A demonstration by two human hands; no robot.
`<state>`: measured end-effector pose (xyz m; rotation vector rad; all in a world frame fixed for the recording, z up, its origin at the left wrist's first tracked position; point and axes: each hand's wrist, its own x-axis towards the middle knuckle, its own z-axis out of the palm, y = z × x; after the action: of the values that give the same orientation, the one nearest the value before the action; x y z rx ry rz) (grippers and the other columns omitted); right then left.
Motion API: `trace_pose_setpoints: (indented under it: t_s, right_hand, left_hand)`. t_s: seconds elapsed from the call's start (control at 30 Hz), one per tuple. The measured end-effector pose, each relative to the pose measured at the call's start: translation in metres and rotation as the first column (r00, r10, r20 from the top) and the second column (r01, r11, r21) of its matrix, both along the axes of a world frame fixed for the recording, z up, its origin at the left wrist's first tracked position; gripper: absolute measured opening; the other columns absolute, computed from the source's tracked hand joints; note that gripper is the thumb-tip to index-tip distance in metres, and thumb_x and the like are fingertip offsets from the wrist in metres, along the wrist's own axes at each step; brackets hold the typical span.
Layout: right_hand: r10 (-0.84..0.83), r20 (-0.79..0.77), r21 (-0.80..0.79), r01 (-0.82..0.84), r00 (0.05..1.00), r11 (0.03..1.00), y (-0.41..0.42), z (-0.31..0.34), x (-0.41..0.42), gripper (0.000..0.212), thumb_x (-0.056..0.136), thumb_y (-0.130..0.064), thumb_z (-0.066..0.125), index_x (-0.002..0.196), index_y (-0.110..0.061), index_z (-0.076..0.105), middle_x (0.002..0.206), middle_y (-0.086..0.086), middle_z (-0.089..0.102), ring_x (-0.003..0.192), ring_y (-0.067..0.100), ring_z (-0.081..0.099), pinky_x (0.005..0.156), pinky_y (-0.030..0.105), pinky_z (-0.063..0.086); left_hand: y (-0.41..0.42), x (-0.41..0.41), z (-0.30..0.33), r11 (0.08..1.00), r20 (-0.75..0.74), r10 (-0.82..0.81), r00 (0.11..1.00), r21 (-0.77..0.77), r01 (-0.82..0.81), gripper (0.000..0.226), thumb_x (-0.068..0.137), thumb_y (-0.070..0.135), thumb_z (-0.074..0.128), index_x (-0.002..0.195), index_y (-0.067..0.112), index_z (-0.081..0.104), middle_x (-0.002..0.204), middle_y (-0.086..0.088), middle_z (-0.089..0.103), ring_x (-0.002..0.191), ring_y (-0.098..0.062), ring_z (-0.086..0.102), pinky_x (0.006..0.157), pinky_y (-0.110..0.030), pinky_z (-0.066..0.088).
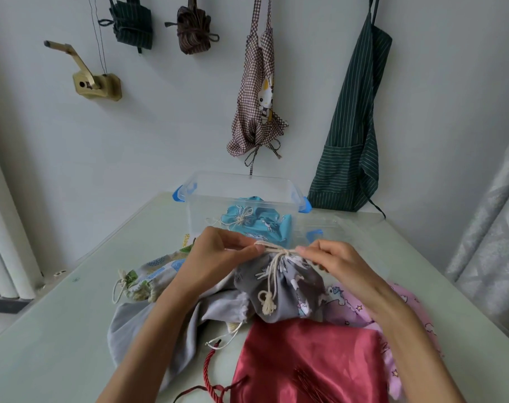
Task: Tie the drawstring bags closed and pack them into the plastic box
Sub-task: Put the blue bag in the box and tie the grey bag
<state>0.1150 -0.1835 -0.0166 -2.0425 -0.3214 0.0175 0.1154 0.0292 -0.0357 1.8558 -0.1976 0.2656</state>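
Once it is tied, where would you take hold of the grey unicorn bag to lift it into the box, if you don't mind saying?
Probably at the cinched neck of the grey unicorn bag, just below the cream cord, coming from above. The fabric gathers there into a narrow bunch pointing up, while the body below is wide and slack. Both the left hand and right hand already pinch the cord there, and the plastic box stands open directly behind.
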Motion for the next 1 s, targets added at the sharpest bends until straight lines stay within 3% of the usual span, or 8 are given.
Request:
trace_pose_setpoints:
  t_s: [0.1,0.2,0.3,0.4,0.5,0.63,0.83,1.0]
  right_hand:
    - [0.120,0.034,-0.088,-0.117,0.992,0.989,-0.007,-0.003,-0.002,0.038,0.068,-0.052,0.076,0.099,-0.037,0.060,0.107,-0.018,0.059,0.101,0.001,0.055,0.083,0.018,0.040]
    - [0.294,-0.054,-0.318,-0.296,0.954,0.901,-0.003,-0.011,0.001,0.093,0.070,-0.043,0.079,0.142,-0.048,0.020,0.148,-0.023,0.024,0.136,-0.001,0.026,0.107,0.017,0.028]
    - [0.267,-0.181,-0.535,-0.322,0.947,0.781,0.003,-0.025,0.022,0.121,0.067,-0.049,0.078,0.149,-0.032,-0.009,0.158,-0.012,-0.003,0.145,0.006,0.003,0.119,0.030,0.014]
    - [0.231,-0.188,-0.654,-0.297,0.955,0.696,0.014,-0.037,0.039,0.128,0.064,-0.053,0.078,0.150,-0.024,-0.012,0.160,-0.002,-0.005,0.147,0.015,0.001,0.120,0.035,0.012]
    - [0.248,-0.129,-0.627,-0.273,0.960,0.729,0.022,-0.046,0.041,0.099,0.065,-0.043,0.081,0.145,-0.023,0.027,0.149,0.001,0.039,0.136,0.018,0.036,0.110,0.031,0.033]
    - [0.200,0.041,-0.535,-0.148,0.979,0.832,0.017,-0.034,0.047,0.027,0.072,-0.029,0.074,0.094,-0.014,0.068,0.085,0.011,0.069,0.077,0.012,0.059,0.069,0.030,0.043]
    - [0.220,0.078,-0.363,-0.178,0.972,0.915,0.007,0.038,0.038,0.004,0.083,-0.016,0.070,0.081,-0.014,0.072,0.075,0.000,0.069,0.072,0.010,0.060,0.071,0.030,0.044]
    - [0.131,0.184,-0.119,-0.110,0.974,0.987,-0.005,0.105,0.027,0.011,0.084,-0.012,0.067,0.094,-0.015,0.073,0.087,0.001,0.072,0.081,0.010,0.066,0.076,0.021,0.049]
  left_hand:
    - [0.006,0.000,-0.005,0.982,0.004,-0.006,1.000,0.188,0.005,0.009,0.073,0.031,0.079,0.074,0.022,0.079,0.072,0.004,0.075,0.066,-0.005,0.064,0.071,-0.030,0.051]
    - [0.007,-0.005,-0.009,0.923,0.034,-0.032,0.999,0.384,0.017,0.005,0.072,0.033,0.079,0.072,0.027,0.077,0.075,0.009,0.074,0.066,-0.006,0.063,0.069,-0.030,0.049]
    - [0.010,-0.012,-0.009,0.826,0.113,0.009,0.994,0.560,-0.071,0.012,0.068,0.043,0.079,0.070,0.035,0.071,0.085,0.019,0.066,0.077,0.000,0.058,0.073,-0.028,0.047]
    - [0.021,-0.016,-0.011,0.680,0.206,0.115,0.972,0.697,-0.228,0.050,0.061,0.056,0.077,0.104,0.037,0.058,0.124,0.016,0.046,0.111,-0.009,0.043,0.089,-0.025,0.041]
    - [0.033,-0.009,-0.011,0.546,0.125,0.170,0.977,0.813,-0.199,0.105,0.060,0.064,0.073,0.145,0.033,0.021,0.153,0.005,0.010,0.138,-0.018,0.021,0.110,-0.034,0.029]
    - [0.033,0.002,-0.003,0.377,0.108,0.134,0.985,0.914,-0.151,0.076,0.070,0.067,0.063,0.134,0.030,0.045,0.157,0.006,0.013,0.146,-0.018,0.007,0.118,-0.036,0.010]
    - [0.028,0.010,0.052,0.569,0.111,0.140,0.984,0.804,-0.172,0.055,0.072,0.062,0.063,0.109,0.022,0.066,0.131,-0.001,0.057,0.128,-0.023,0.045,0.103,-0.034,0.036]
    - [0.016,-0.004,0.119,0.934,-0.057,0.063,0.996,0.356,-0.038,0.042,0.084,0.040,0.066,0.104,0.003,0.064,0.105,-0.012,0.069,0.092,-0.024,0.066,0.083,-0.036,0.053]
